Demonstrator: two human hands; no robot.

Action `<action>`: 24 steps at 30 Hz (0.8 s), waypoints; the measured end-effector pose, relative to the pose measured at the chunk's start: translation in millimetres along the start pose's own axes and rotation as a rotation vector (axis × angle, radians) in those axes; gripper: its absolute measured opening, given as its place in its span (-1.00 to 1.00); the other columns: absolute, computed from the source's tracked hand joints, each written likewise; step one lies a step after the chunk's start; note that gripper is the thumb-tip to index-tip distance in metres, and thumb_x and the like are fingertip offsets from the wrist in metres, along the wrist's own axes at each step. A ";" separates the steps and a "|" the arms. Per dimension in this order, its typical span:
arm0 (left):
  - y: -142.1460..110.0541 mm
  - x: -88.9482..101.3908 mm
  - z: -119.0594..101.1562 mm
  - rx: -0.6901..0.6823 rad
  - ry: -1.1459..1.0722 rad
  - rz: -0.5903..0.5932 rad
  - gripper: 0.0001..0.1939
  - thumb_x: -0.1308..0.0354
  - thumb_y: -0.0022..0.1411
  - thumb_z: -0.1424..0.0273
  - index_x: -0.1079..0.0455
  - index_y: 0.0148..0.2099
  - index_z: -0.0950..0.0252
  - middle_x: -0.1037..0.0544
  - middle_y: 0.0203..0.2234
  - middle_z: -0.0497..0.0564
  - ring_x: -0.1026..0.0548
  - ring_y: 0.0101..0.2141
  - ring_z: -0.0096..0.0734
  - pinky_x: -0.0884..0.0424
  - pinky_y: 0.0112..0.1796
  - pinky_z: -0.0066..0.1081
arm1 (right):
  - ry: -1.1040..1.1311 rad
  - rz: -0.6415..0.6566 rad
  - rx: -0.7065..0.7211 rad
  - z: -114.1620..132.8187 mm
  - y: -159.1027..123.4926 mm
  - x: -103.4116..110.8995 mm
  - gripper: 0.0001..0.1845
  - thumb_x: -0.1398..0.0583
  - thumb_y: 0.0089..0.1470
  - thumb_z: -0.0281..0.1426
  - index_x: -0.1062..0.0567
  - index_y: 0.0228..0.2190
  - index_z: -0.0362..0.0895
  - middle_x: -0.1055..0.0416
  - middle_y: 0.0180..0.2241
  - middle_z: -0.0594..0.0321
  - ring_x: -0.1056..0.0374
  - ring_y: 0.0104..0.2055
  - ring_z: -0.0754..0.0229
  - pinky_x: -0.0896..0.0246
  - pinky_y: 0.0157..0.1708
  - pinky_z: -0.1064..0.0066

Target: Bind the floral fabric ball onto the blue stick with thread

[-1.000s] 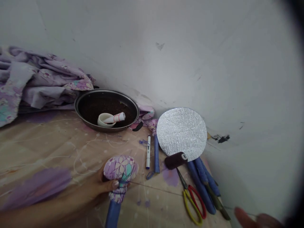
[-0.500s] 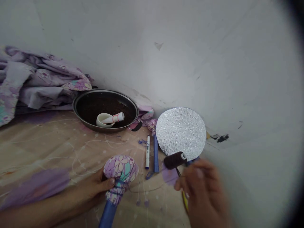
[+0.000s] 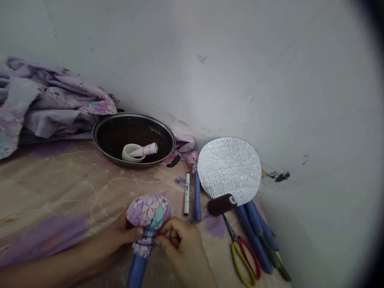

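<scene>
A ball wrapped in purple flowered cloth point(image 3: 149, 211) sits on top of a blue stick point(image 3: 136, 271), with dark thread wound round its gathered neck. My left hand point(image 3: 124, 236) grips the ball and neck from the left, thumb on the cloth. My right hand point(image 3: 180, 242) is closed in a pinch at the right side of the neck, fingers pressed together at the thread; what they hold is too small to make out.
A dark pan point(image 3: 134, 139) with a white cup and a roll stands at the back. Flowered fabric point(image 3: 48, 104) is heaped at the left. A marker point(image 3: 187, 193), silver disc point(image 3: 229, 166), dark thread spool point(image 3: 221, 204), scissors point(image 3: 243, 252) and blue sticks point(image 3: 255, 236) lie to the right.
My right hand has come in from the far right, past the spool, to the neck of the wrapped ball. My left hand has kept its grip.
</scene>
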State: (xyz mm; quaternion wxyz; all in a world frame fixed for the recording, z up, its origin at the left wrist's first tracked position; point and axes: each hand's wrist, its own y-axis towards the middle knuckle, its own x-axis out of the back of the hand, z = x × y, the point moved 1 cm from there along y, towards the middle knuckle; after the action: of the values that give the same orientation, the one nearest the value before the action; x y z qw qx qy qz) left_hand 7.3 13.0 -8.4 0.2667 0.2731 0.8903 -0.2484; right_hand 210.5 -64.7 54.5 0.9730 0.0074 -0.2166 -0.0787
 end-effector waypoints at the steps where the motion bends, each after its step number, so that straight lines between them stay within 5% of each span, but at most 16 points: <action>1: 0.6 -0.1 0.8 -0.007 -0.004 -0.002 0.06 -0.95 0.03 -0.13 -0.77 0.49 0.09 -0.93 0.18 0.21 -0.76 0.36 0.45 -0.65 0.47 0.12 | -0.021 0.005 0.047 -1.9 -0.7 -0.3 -0.81 -0.41 0.16 -0.54 -0.66 -0.38 0.02 -0.27 -0.54 0.56 -0.12 -0.51 0.25 0.07 -0.44 0.41; 8: 4.3 -1.4 7.3 0.054 -0.007 0.010 0.20 -0.94 -0.14 -0.27 -0.76 0.49 0.00 -0.93 0.20 0.17 -0.76 0.40 0.48 -0.60 0.55 0.24 | -0.305 -0.031 0.434 20.6 9.2 22.5 -0.74 -0.19 0.26 -0.59 -0.51 -0.30 0.04 -0.56 -0.40 0.39 -0.50 -0.42 0.18 -0.08 -0.37 0.41; 12: 2.8 -8.0 -2.1 0.085 0.026 -0.014 0.17 -0.96 -0.20 -0.24 -0.81 0.43 0.02 -0.95 0.19 0.20 -0.75 0.42 0.54 -0.58 0.57 0.26 | -0.494 -0.091 0.583 21.3 10.5 17.8 -0.70 -0.19 0.27 -0.64 -0.51 -0.24 0.05 -0.65 -0.35 0.33 -0.59 -0.41 0.14 -0.13 -0.38 0.37; 16: 0.8 -5.5 -3.7 0.092 0.020 -0.010 0.05 -0.96 -0.11 -0.17 -0.83 0.39 -0.01 -0.96 0.23 0.13 -0.77 0.42 0.42 -0.66 0.51 0.10 | -0.373 -0.199 0.444 3.0 4.8 20.0 -0.70 -0.21 0.41 -0.59 -0.64 -0.12 0.06 -0.68 -0.30 0.32 -0.65 -0.34 0.10 -0.29 -0.33 0.37; 19: 4.1 6.0 9.8 0.111 -0.019 -0.002 -0.04 -0.94 -0.02 -0.08 -0.82 0.40 -0.08 -0.97 0.24 0.04 -0.84 0.33 0.29 -0.74 0.42 0.02 | -0.263 -0.106 0.351 -5.1 -2.8 32.2 -0.54 -0.36 0.56 -0.45 -0.75 0.36 0.06 -0.79 -0.16 0.27 -0.73 -0.26 0.08 -0.59 -0.21 0.39; 24: 16.2 27.4 34.0 0.068 -0.089 0.032 -0.08 -0.91 0.08 0.01 -0.80 0.43 0.08 -0.97 0.24 0.17 -0.88 0.25 0.25 -0.77 0.32 -0.04 | 0.022 -0.217 0.188 -6.1 -23.2 23.0 -0.58 -0.17 0.82 -0.32 -0.84 0.29 0.10 -0.74 -0.35 0.29 -0.71 -0.39 0.10 -0.62 -0.29 0.41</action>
State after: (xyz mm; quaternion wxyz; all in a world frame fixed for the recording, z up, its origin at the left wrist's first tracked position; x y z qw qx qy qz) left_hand 9.4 14.5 -54.9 0.3004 0.2848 0.8642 -0.2861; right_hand 230.1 -91.3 57.6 0.9562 0.1226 -0.2103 -0.1628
